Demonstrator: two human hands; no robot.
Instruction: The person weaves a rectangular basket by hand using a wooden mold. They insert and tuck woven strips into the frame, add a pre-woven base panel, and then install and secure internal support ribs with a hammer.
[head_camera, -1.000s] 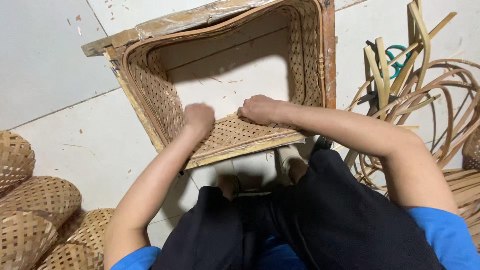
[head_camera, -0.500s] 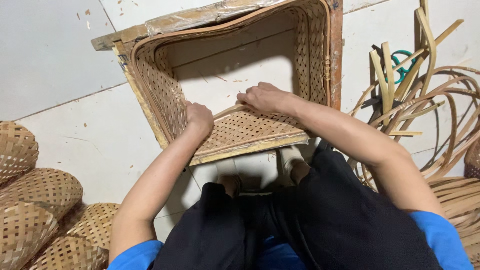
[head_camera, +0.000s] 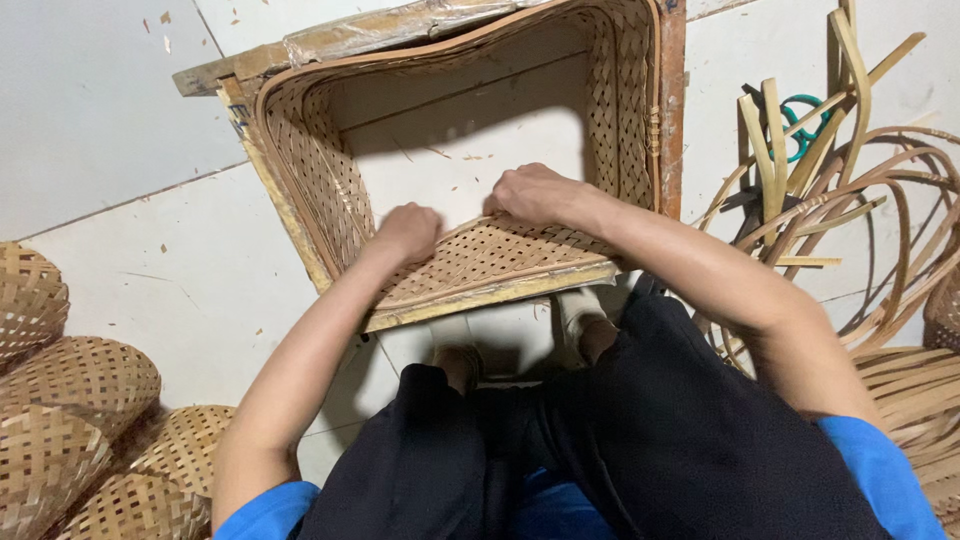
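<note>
A square woven bamboo frame (head_camera: 330, 190) with a wooden mould around it stands on the white tiled floor in front of my knees. Its bottom is open, showing the tiles. My left hand (head_camera: 408, 232) presses with curled fingers on the near woven wall (head_camera: 500, 262), at its inner edge. My right hand (head_camera: 532, 194) rests just to the right of it, fingers bent down over the same edge of the weave. Both hands grip the woven wall; no tool is visible in either.
Several finished woven baskets (head_camera: 70, 410) lie at the lower left. Loose bamboo strips and bent hoops (head_camera: 850, 220) pile up at the right, with green-handled scissors (head_camera: 805, 125) among them. My feet (head_camera: 520, 340) sit just under the frame's near edge.
The view has shifted slightly. My right hand has moved a little away from me along the woven wall; my left hand stays on the wall's inner edge.
</note>
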